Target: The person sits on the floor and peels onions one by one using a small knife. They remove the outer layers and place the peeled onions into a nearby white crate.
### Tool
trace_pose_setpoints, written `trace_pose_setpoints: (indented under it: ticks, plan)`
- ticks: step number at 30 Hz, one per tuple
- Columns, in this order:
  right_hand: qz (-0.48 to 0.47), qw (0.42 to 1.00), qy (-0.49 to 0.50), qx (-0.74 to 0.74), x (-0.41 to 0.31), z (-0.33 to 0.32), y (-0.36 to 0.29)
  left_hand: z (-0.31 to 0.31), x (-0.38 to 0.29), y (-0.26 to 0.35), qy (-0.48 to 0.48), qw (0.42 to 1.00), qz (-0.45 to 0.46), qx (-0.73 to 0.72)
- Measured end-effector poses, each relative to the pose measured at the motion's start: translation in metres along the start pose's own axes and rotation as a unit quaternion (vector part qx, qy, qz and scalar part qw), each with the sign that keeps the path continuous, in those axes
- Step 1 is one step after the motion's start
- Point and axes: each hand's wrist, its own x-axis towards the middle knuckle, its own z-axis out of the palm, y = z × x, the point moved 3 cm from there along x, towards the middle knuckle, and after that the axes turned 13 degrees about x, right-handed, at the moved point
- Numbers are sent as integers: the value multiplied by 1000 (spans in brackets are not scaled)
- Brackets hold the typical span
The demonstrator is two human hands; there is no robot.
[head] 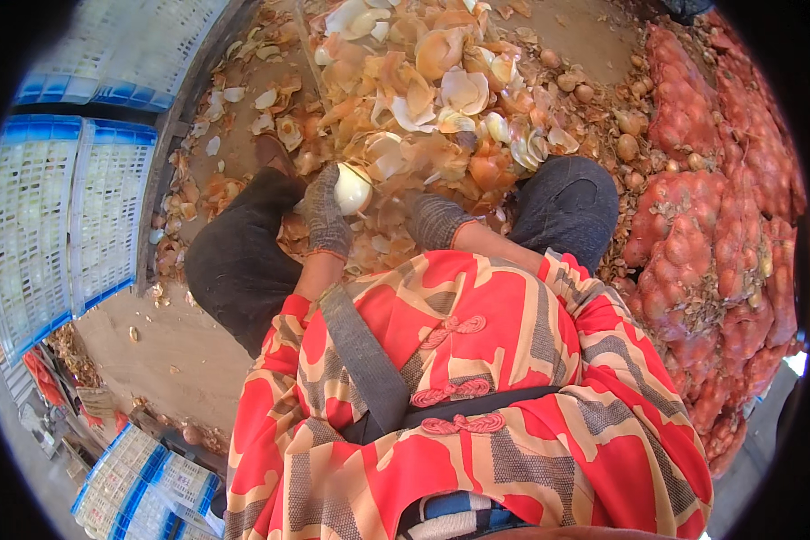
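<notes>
My left hand [327,212], in a grey knit glove, grips a peeled white onion [354,190] by its left side. A thin dark strip lies across the top of the onion; what it is, I cannot tell. My right hand [439,219], gloved in the same way, is a short way to the right and apart from the onion. Its fingers are blurred against the skins, so whether they hold anything is unclear. Under and beyond both hands spreads a heap of onion skins [405,162], brown papery pieces mixed with pale fleshy layers.
Red mesh sacks of onions [682,250] are piled along the right, with loose unpeeled onions [628,145] beside them. White-and-blue plastic crates [111,209] stand at left behind a wooden beam [152,202]. More crates [142,482] sit at lower left. My bent knees flank the heap.
</notes>
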Motion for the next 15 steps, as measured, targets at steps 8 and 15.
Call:
trace_pose_setpoints:
  ticks: [8,15]
  plan:
    - [-243,960,138,-7,-5,-8,-21,0,-14,9,-97,991,39,-81]
    - [-91,978,185,-16,-50,-54,-58,5,-54,57,-221,957,37,-183]
